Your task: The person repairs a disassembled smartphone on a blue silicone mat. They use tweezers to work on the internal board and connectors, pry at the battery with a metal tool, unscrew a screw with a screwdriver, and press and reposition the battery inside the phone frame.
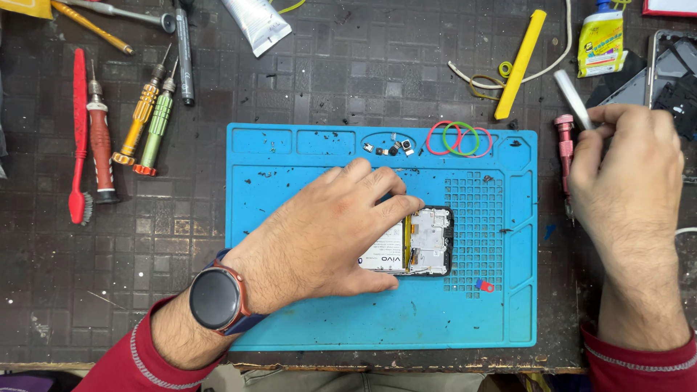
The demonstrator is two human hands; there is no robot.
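Our left hand (pixel 327 232) lies flat over most of the phone (pixel 421 241), so we see only its open right end. The small parts (pixel 392 148) at the top of the mat are too tiny to tell. The phone lies on a blue mat (pixel 377 319) on a dark worktop (pixel 181 218). Screwdrivers (pixel 149 120) lie to the left and rubber bands (pixel 457 138) on the mat. Our left hand is spread open and presses on the phone. Our right hand (pixel 628 181) is off the mat, fingers pinched shut on a white tool (pixel 572 98).
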